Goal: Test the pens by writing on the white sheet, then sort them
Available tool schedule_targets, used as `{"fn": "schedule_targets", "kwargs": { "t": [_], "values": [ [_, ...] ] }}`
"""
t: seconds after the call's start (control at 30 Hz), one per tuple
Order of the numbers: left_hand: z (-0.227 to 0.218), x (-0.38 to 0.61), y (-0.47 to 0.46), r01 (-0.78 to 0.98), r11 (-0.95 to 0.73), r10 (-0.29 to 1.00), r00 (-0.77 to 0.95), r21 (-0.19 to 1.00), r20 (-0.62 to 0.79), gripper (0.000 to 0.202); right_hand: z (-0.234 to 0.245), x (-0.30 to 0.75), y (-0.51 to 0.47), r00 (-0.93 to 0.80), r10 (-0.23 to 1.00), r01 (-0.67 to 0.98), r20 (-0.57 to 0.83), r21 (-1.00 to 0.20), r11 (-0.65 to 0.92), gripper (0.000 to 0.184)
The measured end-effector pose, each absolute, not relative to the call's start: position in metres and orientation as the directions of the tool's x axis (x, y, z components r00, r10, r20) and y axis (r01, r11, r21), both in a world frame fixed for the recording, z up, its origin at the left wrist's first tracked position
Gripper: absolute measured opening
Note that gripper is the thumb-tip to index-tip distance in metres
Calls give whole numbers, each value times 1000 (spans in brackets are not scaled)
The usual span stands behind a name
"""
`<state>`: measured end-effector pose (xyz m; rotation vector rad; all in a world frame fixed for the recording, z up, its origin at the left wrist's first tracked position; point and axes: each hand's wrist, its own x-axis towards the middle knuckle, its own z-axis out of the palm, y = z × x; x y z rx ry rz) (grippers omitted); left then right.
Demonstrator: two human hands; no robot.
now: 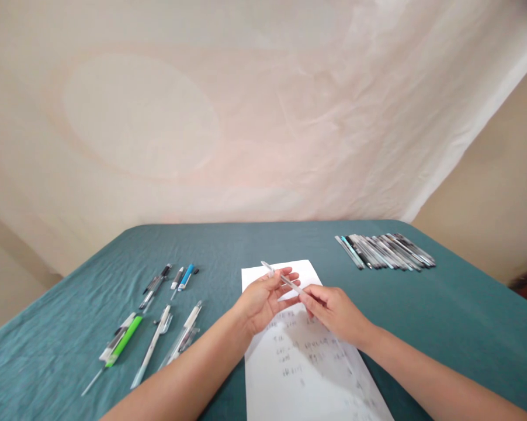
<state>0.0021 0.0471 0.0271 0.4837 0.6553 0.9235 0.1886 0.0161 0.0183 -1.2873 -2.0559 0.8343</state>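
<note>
A slim clear-and-grey pen (291, 284) slants above the top of a sheet of white paper (263, 389). My left hand (266, 301) is turned palm up and pinches the pen near its upper left end between thumb and forefinger, the other fingers stretched out. The pen's lower right end is in the fingertips of my right hand (337, 311), which hide that end. Dark handwriting covers part of the sheet, and shadows of my hands fall across it.
At the right back, many slim pens (384, 252) lie side by side in a row. Pens and pen parts are grouped on the left, among them a green barrel (124, 340), a blue piece (186, 276) and a white pen (155, 342). A green cloth (425, 316) covers the table; a pale sheet (263, 117) hangs behind.
</note>
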Motion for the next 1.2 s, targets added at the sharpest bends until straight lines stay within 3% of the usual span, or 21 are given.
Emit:
{"fn": "schedule_targets", "kwargs": {
  "t": [0.17, 0.33, 0.37, 0.4, 0.43, 0.47, 0.5, 0.53, 0.63, 0.9, 1.07, 1.2],
  "values": [
    [42, -19, 66, -514, 479, 878, 279, 712, -389, 8, 20, 201, 24, -185, 971, 556, 149, -799, 228, 34],
    [72, -77, 94, -443, 305, 951, 191, 843, -244, 9, 21, 206, 28, -141, 957, 595, 252, -752, 285, 34],
    [77, -95, 100, -233, 157, 982, 138, 960, -127, 13, 20, 205, 28, -152, 949, 602, 276, -735, 310, 34],
    [81, -114, 105, 69, 28, 997, 74, 997, -33, 18, 20, 205, 28, -164, 941, 607, 297, -721, 334, 33],
    [84, -132, 111, 404, -41, 999, 11, 914, 39, 23, 19, 204, 28, -180, 933, 607, 311, -711, 355, 33],
    [85, -150, 115, 698, -30, 997, -25, 715, 67, 24, 18, 203, 27, -197, 927, 604, 319, -705, 372, 33],
    [83, -166, 120, 890, 35, 995, -74, 454, 70, 24, 17, 203, 27, -211, 923, 600, 323, -702, 383, 32],
    [80, -179, 123, 971, 111, 991, -124, 212, 46, 26, 16, 202, 27, -220, 920, 596, 324, -702, 390, 32],
    [66, -198, 129, 985, 155, 987, -152, 79, -41, 25, 13, 202, 27, -229, 921, 583, 315, -714, 388, 31],
    [37, -184, 134, 992, 121, 987, -117, 32, -109, 13, 8, 203, 29, -251, 924, 573, 287, -726, 381, 30],
    [37, -180, 133, 990, 114, 987, -103, 79, -122, 12, 7, 204, 31, -263, 925, 557, 274, -740, 377, 30],
    [62, -161, 123, 974, 10, 994, 14, 228, -106, 16, 7, 203, 31, -277, 924, 519, 264, -768, 375, 30]
  ]
}}
